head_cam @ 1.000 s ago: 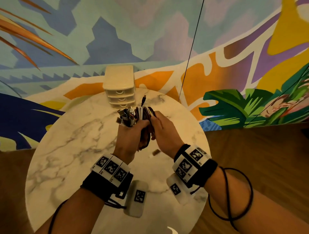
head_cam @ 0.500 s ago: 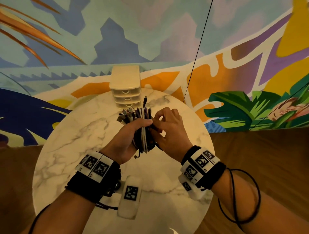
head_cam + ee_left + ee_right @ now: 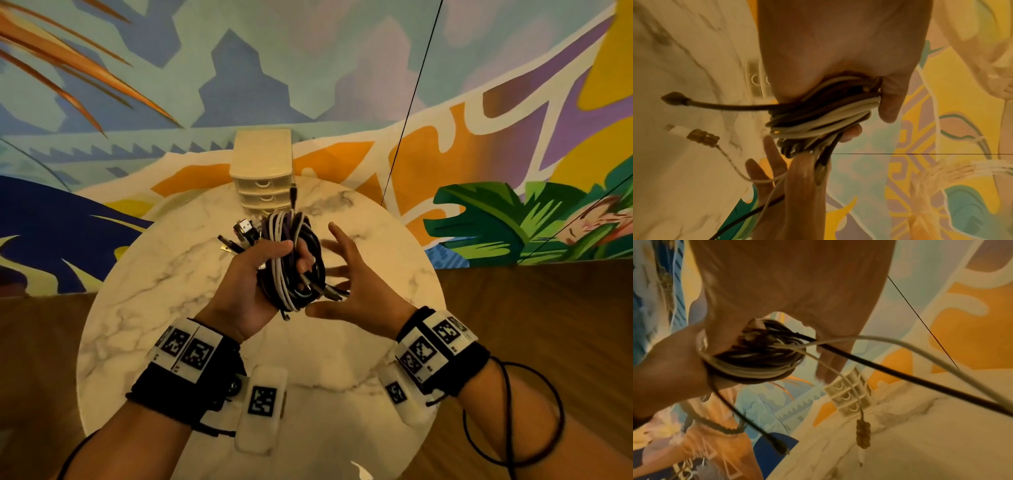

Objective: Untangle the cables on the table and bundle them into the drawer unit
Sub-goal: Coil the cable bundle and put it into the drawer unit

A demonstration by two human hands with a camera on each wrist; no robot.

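Above a round marble table (image 3: pixel 144 308), the left hand (image 3: pixel 251 284) grips a coiled bundle of cables (image 3: pixel 291 263) — dark and pale strands wound together, plug ends jutting out past the fingers. The right hand (image 3: pixel 356 284) hovers just beside the coil, fingers spread wide, holding nothing. At the table's far edge stands the cream drawer unit (image 3: pixel 262 173) — all three drawers shut, contents unseen.
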